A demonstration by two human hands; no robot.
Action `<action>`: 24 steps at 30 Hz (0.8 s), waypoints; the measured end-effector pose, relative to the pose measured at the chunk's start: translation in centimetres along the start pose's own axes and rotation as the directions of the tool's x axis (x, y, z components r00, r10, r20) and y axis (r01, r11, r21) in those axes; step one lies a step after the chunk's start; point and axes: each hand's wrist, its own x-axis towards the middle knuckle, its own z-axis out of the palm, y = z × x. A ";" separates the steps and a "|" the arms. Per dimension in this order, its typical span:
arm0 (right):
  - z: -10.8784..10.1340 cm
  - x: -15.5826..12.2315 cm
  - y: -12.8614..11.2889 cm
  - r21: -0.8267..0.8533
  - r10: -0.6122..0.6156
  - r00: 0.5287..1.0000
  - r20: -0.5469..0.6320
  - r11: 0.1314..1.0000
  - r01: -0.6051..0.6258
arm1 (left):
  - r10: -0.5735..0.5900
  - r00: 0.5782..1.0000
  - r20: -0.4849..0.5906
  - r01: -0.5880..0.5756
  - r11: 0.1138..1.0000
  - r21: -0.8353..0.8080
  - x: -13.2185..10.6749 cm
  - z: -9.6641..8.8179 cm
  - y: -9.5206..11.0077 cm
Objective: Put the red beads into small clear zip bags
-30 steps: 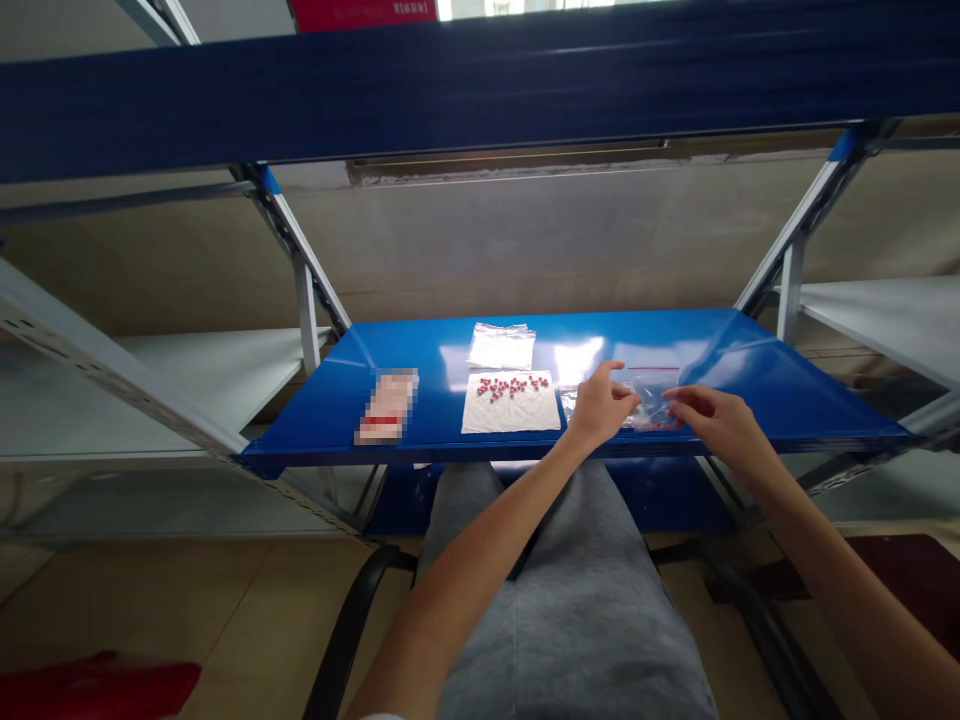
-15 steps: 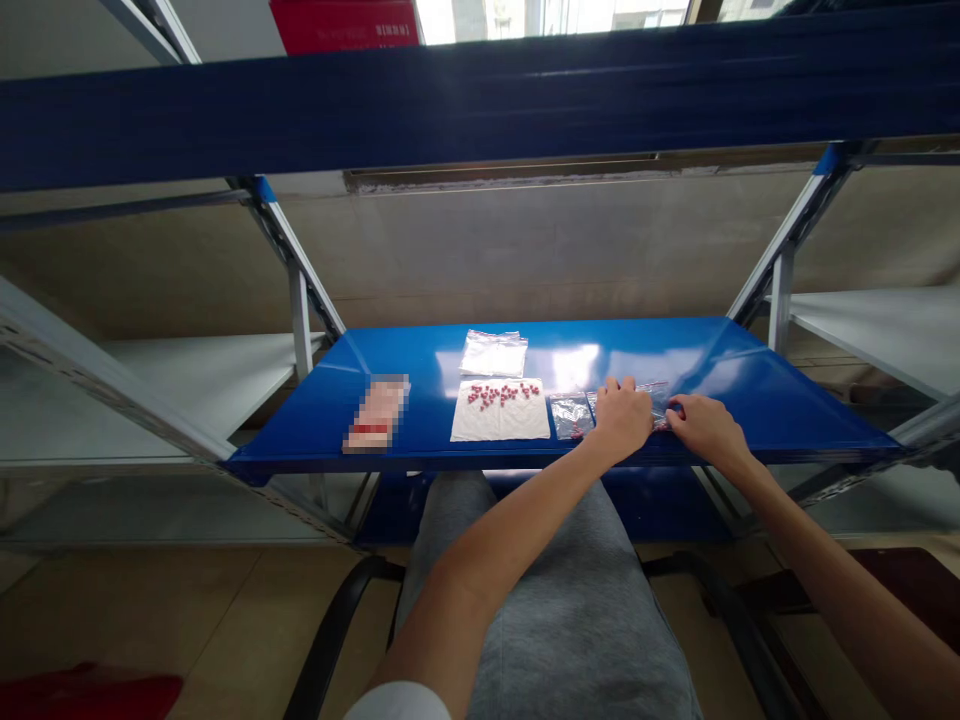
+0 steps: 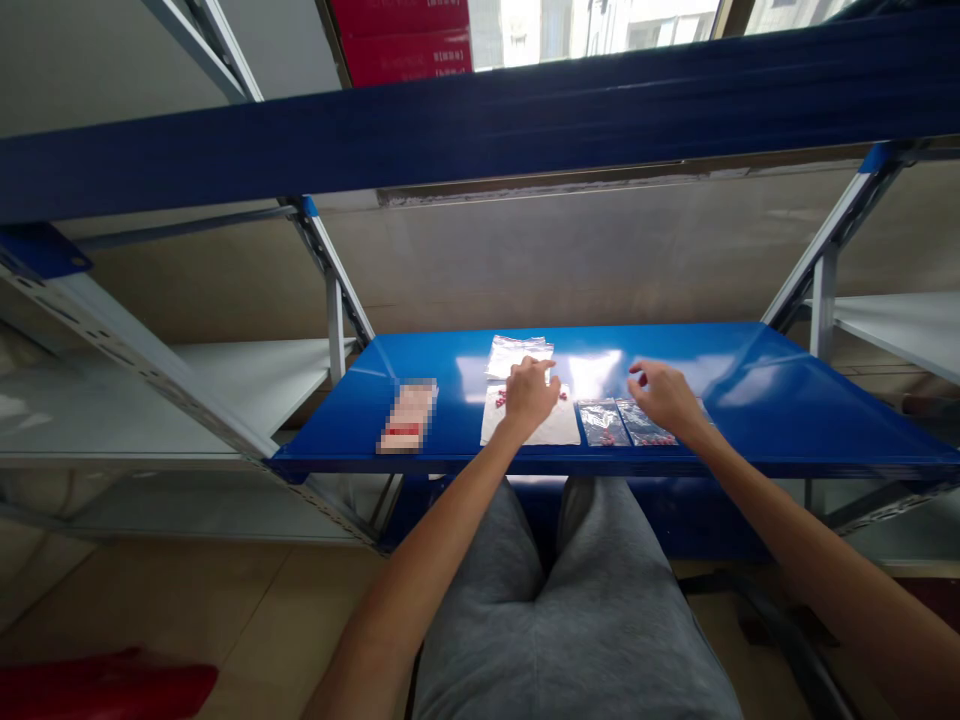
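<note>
One left hand [image 3: 529, 397] over red pieces [image 3: 501, 398] — right hand [image 3: 667, 393] apart, near clear bags [image 3: 600, 421]; both grips unclear

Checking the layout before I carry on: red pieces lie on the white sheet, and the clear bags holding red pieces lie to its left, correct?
The side is wrong. Red pieces do lie on the white sheet, but the clear bags holding red pieces lie to its right, as the head view shows.
</note>
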 end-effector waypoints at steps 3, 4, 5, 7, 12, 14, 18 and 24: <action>2.2 3.0 -4.4 0.187 -0.055 0.997 0.049 0.981 0.045 | -0.157 0.984 -0.081 0.161 0.986 0.046 1.5 -1.8 -3.9; 2.9 4.0 -5.7 0.234 -0.045 0.996 0.073 0.972 0.027 | -0.191 0.976 -0.105 0.198 0.978 0.066 2.0 -2.2 -4.9; 3.6 5.0 -7.0 0.277 -0.028 0.994 0.110 0.961 -0.003 | -0.221 0.967 -0.123 0.232 0.969 0.085 2.4 -2.5 -5.6; 4.8 6.6 -8.9 0.309 0.001 0.989 0.151 0.950 -0.048 | -0.280 0.951 -0.130 0.295 0.948 0.119 3.2 -2.7 -6.7; 7.5 8.4 -11.0 0.280 0.047 0.982 0.181 0.955 -0.097 | -0.363 0.929 -0.070 0.369 0.914 0.169 4.3 -2.5 -7.8; 8.2 8.5 -11.2 0.253 0.104 0.977 0.185 0.956 -0.149 | -0.313 0.943 -0.111 0.328 0.928 0.174 4.1 -2.1 -7.8; 9.2 8.5 -11.2 0.215 0.210 0.960 0.187 0.944 -0.249 | -0.058 0.991 -0.117 0.083 0.971 0.224 3.6 -0.8 -7.1; 10.0 9.0 -11.3 0.242 0.269 0.946 0.182 0.920 -0.308 | 0.094 0.995 0.042 -0.102 0.945 0.311 3.9 1.1 -5.7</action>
